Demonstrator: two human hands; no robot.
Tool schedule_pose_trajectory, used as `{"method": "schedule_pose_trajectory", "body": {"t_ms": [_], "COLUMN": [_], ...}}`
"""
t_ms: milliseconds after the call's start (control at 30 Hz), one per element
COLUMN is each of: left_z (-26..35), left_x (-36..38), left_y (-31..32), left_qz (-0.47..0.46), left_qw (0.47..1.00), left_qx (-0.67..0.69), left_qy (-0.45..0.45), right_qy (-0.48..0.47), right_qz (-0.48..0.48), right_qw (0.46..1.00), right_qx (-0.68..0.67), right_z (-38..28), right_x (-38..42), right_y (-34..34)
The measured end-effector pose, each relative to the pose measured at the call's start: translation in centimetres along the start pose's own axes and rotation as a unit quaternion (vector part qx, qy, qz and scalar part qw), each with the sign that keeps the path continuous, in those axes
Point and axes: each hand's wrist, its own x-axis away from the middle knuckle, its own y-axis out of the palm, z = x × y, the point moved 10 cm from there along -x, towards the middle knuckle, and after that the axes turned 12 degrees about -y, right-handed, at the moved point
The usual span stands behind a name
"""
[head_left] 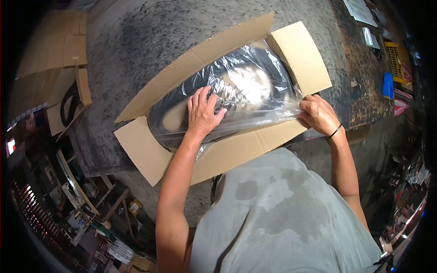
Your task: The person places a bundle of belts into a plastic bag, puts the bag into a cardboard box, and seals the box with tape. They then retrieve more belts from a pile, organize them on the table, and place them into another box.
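An open cardboard box [227, 159] lies on the worn table in front of me, its flaps folded outward. Clear plastic wrap [255, 116] covers dark, rounded contents inside; what exactly they are I cannot make out through the glare. My left hand [203, 110] rests on the plastic near the middle of the box, fingers spread and palm down. At the right end, my right hand [317, 113] pinches the edge of the plastic by the near corner, next to the right flap [302, 57].
On the left stands another open box [84, 86] with a black curved item [69, 102] in it. Along the table's right edge lie a blue object [388, 85], a yellow basket [394, 61] and papers [359, 11]. Clutter fills the floor at lower left.
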Motion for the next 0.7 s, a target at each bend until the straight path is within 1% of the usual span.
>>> {"method": "schedule_pose_trajectory", "body": {"t_ms": [33, 233, 333, 467, 567, 633, 667, 700], "left_z": [0.0, 1.6, 1.9, 1.5, 2.0, 3.4, 3.9, 3.8], "left_x": [0.1, 0.4, 0.9, 1.4, 1.9, 2.6, 3.4, 4.1], "left_y": [0.3, 0.2, 1.7, 2.9, 2.6, 1.7, 2.4, 2.7], "left_qz": [-0.001, 0.017, -0.029, -0.037, -0.026, -0.077, -0.123, -0.123], "left_qw": [1.0, 1.0, 0.999, 0.999, 0.999, 0.997, 0.992, 0.992], "left_qx": [0.001, -0.007, -0.017, -0.034, -0.038, -0.001, -0.021, -0.021], "left_qy": [0.001, 0.01, -0.006, -0.015, -0.005, -0.001, 0.015, 0.014], "right_qy": [0.01, -0.002, -0.018, -0.025, -0.021, -0.04, -0.04, -0.04], "right_qz": [-0.016, 0.002, 0.011, 0.017, 0.02, 0.06, 0.059, 0.064], "right_qw": [1.0, 1.0, 1.0, 1.0, 0.999, 0.997, 0.997, 0.997], "right_qx": [0.004, 0.007, 0.005, 0.01, 0.023, 0.011, 0.011, 0.003], "right_z": [0.1, 0.1, -0.1, -0.3, -0.4, -0.8, -1.0, -1.3], "right_x": [0.0, 0.1, 0.2, 0.2, 0.0, -0.3, -0.4, -0.4], "right_y": [0.2, 0.2, 0.1, 0.0, -0.4, -1.6, -1.9, -2.2]}}
